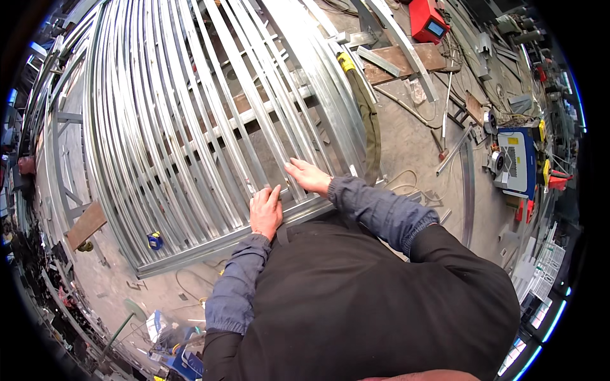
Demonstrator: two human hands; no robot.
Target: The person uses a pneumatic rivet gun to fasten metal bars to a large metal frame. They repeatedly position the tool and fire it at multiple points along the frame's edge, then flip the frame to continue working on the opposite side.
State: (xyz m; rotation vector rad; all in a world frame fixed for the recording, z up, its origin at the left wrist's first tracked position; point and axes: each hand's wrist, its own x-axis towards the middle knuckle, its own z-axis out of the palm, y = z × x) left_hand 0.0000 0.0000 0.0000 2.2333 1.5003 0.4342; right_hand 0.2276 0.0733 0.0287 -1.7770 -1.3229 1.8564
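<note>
Silver slatted metal frame (257, 114) overlaid by flat, ungripping right hand (309, 177), left hand (266, 210) curled at the near edge, grasp not discernible

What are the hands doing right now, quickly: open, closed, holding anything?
Left hand: fingers bent at the metal frame's near rail; grip cannot be told.
Right hand: open, fingers extended over the metal bars.
</note>
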